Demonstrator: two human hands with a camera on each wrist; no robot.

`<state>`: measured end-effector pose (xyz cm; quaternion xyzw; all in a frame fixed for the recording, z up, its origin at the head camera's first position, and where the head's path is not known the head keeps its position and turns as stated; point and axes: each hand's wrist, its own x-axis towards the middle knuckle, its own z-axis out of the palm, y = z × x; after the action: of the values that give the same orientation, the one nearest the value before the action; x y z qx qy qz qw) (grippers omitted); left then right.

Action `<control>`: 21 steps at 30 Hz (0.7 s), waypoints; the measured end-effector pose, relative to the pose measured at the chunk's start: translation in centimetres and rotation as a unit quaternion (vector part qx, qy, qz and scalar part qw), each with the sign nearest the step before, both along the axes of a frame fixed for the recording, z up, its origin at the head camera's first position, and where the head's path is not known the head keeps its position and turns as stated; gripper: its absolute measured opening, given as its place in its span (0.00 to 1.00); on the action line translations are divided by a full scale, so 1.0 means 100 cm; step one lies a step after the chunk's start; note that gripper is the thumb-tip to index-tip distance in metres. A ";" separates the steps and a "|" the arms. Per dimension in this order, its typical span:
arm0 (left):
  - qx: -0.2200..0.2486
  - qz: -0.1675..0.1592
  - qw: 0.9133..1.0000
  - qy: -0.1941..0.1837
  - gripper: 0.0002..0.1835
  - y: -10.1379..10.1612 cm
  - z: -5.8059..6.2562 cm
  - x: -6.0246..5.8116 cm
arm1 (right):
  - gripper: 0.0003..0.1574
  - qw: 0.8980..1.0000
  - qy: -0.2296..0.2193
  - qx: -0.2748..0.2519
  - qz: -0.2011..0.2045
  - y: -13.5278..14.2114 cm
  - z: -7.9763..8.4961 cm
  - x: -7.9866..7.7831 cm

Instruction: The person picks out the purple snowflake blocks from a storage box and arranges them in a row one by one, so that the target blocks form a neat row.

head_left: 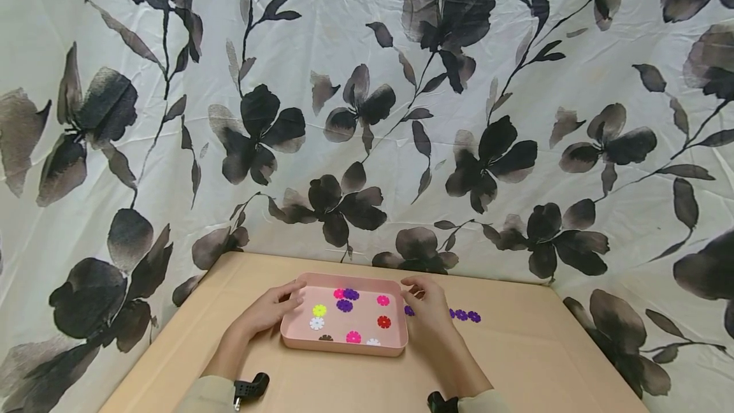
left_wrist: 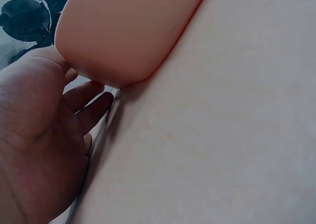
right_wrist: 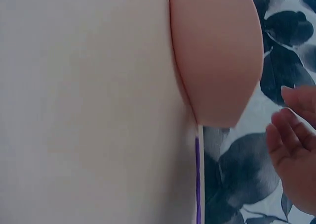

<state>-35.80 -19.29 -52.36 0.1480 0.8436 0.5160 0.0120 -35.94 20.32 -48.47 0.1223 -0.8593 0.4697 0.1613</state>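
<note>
A shallow pink tray (head_left: 344, 348) sits on the table, with small flower-shaped pieces in purple, pink, yellow, white, red and brown scattered inside it. My left hand (head_left: 268, 309) holds the tray at its left end, thumb at the rim and fingers along the outer wall. In the left wrist view that hand (left_wrist: 42, 120) reaches round the tray's corner (left_wrist: 118, 41). Beside the tray's right end is my right hand (head_left: 429, 311), fingers loosely bent. The right wrist view has this hand (right_wrist: 296, 145) apart from the tray wall (right_wrist: 217, 56), holding nothing visible.
On the table right of the tray lies a row of purple flower pieces (head_left: 461, 315), partly hidden behind my right hand. A white cloth (head_left: 395, 164) with dark flowers hangs behind the light wooden-coloured table (head_left: 533, 349). Its back edge runs just beyond the tray.
</note>
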 end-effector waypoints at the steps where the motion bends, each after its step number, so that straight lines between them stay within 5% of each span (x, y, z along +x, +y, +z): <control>1: 0.001 0.001 1.000 -0.002 0.29 0.001 0.000 0.000 | 0.13 1.000 -0.007 -0.002 0.012 -0.004 -0.001 0.000; 11: 0.009 0.005 1.000 -0.007 0.30 0.004 0.000 0.000 | 0.15 0.993 -0.006 0.045 0.108 -0.043 -0.013 -0.003; 21: -0.003 0.008 1.000 0.003 0.30 0.005 -0.001 -0.002 | 0.14 0.988 0.020 0.100 0.120 -0.060 -0.018 -0.013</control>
<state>-35.98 -18.79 -52.48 0.1426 0.8462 0.5133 0.0057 -37.22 14.34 -50.30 0.2496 -0.8776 0.3949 0.1079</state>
